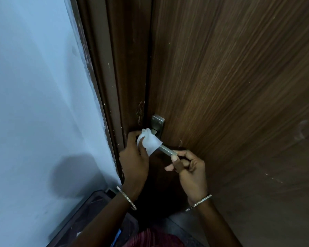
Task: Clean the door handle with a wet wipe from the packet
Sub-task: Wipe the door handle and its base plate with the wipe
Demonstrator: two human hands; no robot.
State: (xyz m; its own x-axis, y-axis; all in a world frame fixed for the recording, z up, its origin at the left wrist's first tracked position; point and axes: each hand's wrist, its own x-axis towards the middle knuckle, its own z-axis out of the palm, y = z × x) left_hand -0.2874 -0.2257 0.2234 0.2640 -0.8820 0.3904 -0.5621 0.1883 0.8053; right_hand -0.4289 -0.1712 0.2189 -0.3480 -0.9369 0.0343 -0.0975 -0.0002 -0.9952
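A steel lever door handle (168,152) sticks out from its metal backplate (158,122) on the brown wooden door (230,86). A white wet wipe (151,142) is wrapped over the handle's inner part, near the plate. My left hand (134,157) holds the wipe against the handle. My right hand (189,168) pinches the free end of the lever between thumb and fingers. Each wrist wears a bangle. The wet wipe packet is not in sight.
The dark brown door frame (114,86) runs along the door's left edge, beside a pale blue wall (34,86). A dark patterned mat (89,211) lies on the floor at the lower left. Reddish fabric (150,237) shows at the bottom edge.
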